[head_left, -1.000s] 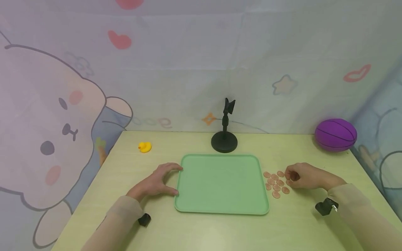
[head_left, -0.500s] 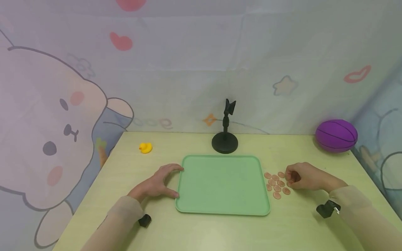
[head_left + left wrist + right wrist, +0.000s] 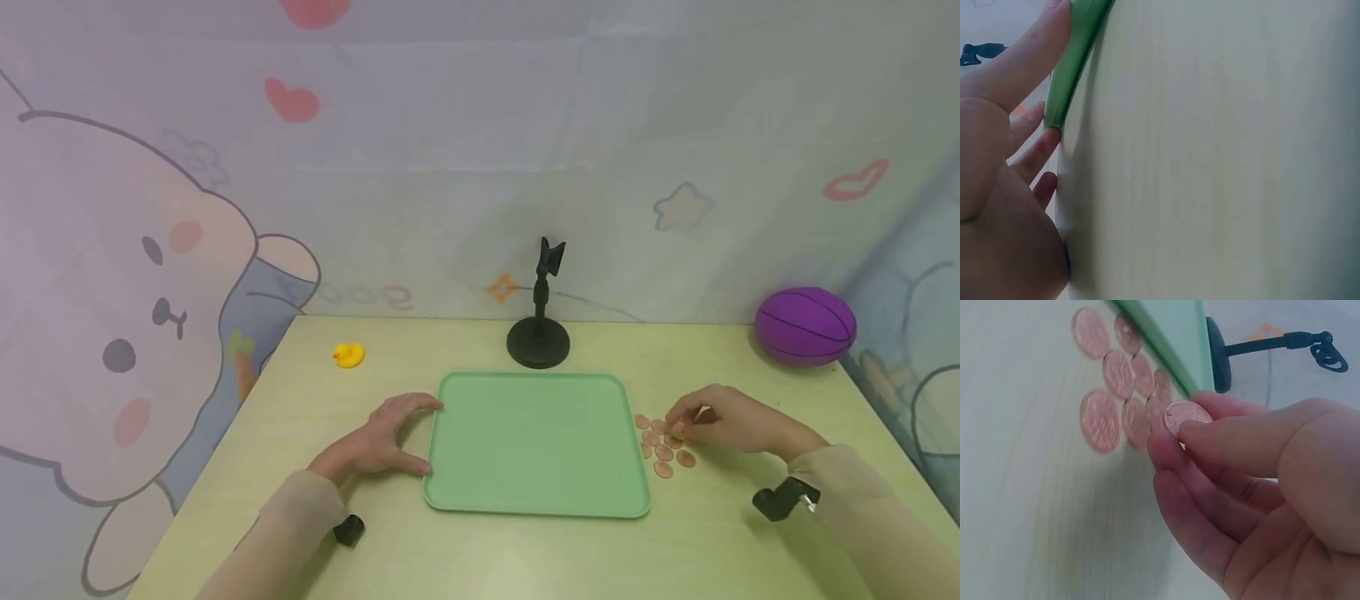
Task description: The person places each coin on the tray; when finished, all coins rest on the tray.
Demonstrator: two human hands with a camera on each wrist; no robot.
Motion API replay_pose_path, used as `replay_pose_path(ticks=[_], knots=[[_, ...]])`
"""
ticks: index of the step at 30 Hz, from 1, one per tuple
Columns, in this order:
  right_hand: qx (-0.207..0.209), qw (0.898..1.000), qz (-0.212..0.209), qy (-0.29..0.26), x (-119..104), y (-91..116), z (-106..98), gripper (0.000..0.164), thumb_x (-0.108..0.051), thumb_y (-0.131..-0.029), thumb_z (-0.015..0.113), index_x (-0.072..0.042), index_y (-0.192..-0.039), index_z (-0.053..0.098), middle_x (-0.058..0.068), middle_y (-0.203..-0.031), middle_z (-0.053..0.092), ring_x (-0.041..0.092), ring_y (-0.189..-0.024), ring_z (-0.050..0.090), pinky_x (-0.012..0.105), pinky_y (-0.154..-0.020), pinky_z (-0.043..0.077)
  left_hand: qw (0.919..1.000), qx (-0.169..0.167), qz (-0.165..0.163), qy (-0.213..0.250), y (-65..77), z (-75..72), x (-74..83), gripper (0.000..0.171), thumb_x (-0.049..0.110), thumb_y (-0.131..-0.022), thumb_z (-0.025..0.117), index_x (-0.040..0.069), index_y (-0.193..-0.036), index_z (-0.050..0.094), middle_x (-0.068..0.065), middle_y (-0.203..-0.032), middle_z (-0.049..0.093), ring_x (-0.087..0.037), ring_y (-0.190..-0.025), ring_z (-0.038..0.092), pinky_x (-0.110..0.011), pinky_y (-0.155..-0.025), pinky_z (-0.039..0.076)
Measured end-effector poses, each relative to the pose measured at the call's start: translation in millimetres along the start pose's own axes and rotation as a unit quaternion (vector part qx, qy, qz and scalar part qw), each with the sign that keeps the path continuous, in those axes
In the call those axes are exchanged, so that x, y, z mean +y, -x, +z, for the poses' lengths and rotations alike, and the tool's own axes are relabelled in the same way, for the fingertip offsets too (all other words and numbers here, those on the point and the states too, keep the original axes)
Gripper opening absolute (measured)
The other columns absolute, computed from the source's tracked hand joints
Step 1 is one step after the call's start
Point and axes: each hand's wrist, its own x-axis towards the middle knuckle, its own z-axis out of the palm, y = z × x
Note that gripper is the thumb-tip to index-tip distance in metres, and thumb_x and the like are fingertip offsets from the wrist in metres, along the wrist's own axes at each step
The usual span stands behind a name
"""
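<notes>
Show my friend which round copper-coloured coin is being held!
Find the flat, green, rectangular tray, then the round copper-coloured coins beside its right edge. Your coin is the one pinched in the right hand; its neighbours lie flat on the pale wood-grained table.

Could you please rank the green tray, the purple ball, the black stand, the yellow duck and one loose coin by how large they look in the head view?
1. Green tray
2. Purple ball and black stand, unranked: the ball looks wider, the stand taller
3. Yellow duck
4. Loose coin
</notes>
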Motion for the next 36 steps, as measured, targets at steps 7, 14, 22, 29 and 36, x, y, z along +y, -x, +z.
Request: replay_pose_path(ticks=[7,14,22,29,36], knots=[[-0.051,0.982,0.055,-0.173,-12,-15,5,0.018,-0.011,-0.104,0.067,-0.003,-0.118,0.073,0.02,-0.098,0.075,0.044,-0.075,0.072,0.04,-0.079,0.06,0.9998,-0.007,-0.016,-0.006,1.5,0.4,2.8,0.091,0.041,-0.076,0.095,0.026,-0.153,0.048,-0.004,-0.165,0.038,-0.037,-0.154,0.022,-0.065,-0.123,0.009],[-0.087,0.951,0.08,-0.285,-33,-37,15,0.031,-0.013,-0.105,0.065,0.006,-0.13,0.061,0.047,-0.08,0.059,0.068,-0.062,0.059,0.063,-0.044,0.048,0.9998,-0.01,-0.014,-0.003,-0.8,0.8,5.5,0.092,0.042,-0.077,0.094,0.025,-0.154,0.047,-0.004,-0.166,0.036,-0.037,-0.154,0.022,-0.066,-0.123,0.009],[-0.046,0.982,0.068,-0.169,-44,-66,28,0.036,-0.025,-0.101,0.073,-0.003,-0.13,0.07,0.019,-0.105,0.077,0.038,-0.078,0.076,0.035,-0.081,0.062,0.9999,-0.014,-0.008,-0.005,-2.7,2.4,5.1,0.091,0.043,-0.078,0.093,0.025,-0.154,0.048,-0.004,-0.166,0.037,-0.036,-0.154,0.022,-0.066,-0.122,0.009],[-0.033,0.993,0.038,-0.11,-51,-90,40,0.033,-0.027,-0.101,0.073,-0.006,-0.127,0.074,0.009,-0.126,0.074,0.019,-0.105,0.073,0.026,-0.093,0.057,0.9998,-0.015,-0.01,-0.003,-3.0,1.6,5.9,0.092,0.044,-0.078,0.093,0.025,-0.155,0.047,-0.003,-0.166,0.037,-0.036,-0.154,0.022,-0.066,-0.123,0.009],[-0.039,0.993,0.012,-0.111,-64,-111,50,0.031,-0.024,-0.102,0.072,-0.003,-0.124,0.074,0.01,-0.124,0.074,0.019,-0.104,0.072,0.028,-0.094,0.057,0.9998,-0.016,-0.014,0.006,-1.5,2.4,6.7,0.091,0.043,-0.078,0.093,0.026,-0.155,0.047,-0.003,-0.166,0.036,-0.036,-0.155,0.02,-0.065,-0.123,0.007]])
